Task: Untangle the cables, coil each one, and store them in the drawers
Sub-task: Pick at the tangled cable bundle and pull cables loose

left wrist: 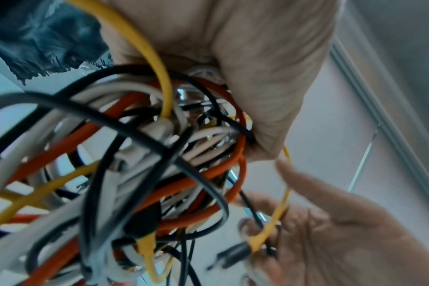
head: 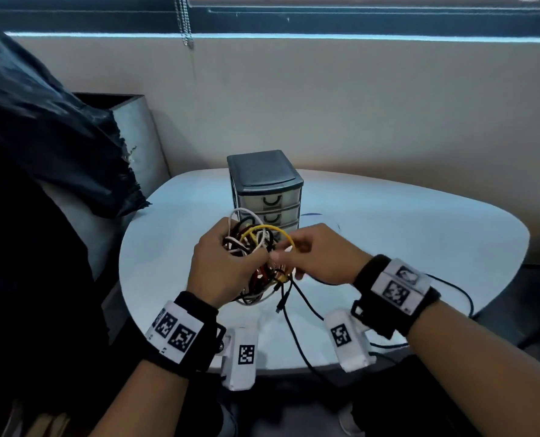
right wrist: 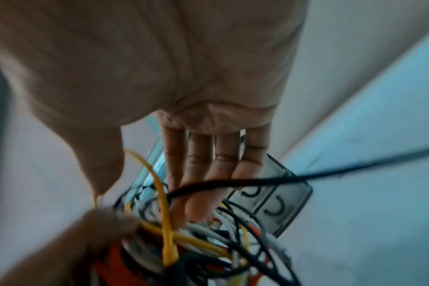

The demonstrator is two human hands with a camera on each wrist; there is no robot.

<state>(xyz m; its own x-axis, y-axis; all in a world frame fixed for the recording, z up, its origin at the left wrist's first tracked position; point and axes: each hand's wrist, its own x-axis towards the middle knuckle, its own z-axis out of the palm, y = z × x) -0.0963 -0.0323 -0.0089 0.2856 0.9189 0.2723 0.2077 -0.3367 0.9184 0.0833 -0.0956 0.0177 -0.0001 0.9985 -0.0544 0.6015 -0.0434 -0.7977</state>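
Observation:
A tangle of white, black, orange and yellow cables is held above the table, just in front of a small grey drawer unit whose drawers are closed. My left hand grips the bundle from the left, fingers wrapped round the cables. My right hand meets it from the right. A yellow cable loops out of the tangle and runs between that hand's thumb and fingers, which hook it. In the left wrist view the yellow cable crosses the right hand. The drawer unit shows behind the fingers.
The white rounded table carries the drawer unit. Black cable ends hang from the tangle over the near edge. A dark cloth and a grey box stand at the left. The wall is close behind.

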